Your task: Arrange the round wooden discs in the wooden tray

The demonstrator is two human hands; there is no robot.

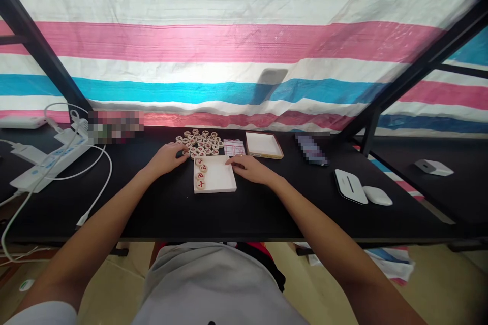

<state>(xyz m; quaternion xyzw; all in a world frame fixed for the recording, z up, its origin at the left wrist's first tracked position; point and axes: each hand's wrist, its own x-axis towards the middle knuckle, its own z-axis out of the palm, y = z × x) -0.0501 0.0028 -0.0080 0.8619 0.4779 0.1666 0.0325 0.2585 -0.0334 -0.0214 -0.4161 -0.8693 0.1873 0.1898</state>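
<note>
My left hand point(170, 158) is at the left edge of a pile of round Chinese chess pieces point(206, 143), its fingertips closed on a piece. Just in front of the pile sits a shallow white box point(221, 177). Several pieces with red characters point(201, 176) lie along the box's left side, and the rest of its floor shows white. At the box's upper right edge, my right hand point(253, 168) grips the side wall, one finger reaching over the rim. That hand's thumb is hard to make out.
Behind the box lie a folded red-lined sheet point(234, 147) and a box lid point(264, 145). To the right are a phone point(311, 149), a flat white device point(351, 186) and a white mouse point(377, 195). A power strip point(49, 165) with white cables is on the left.
</note>
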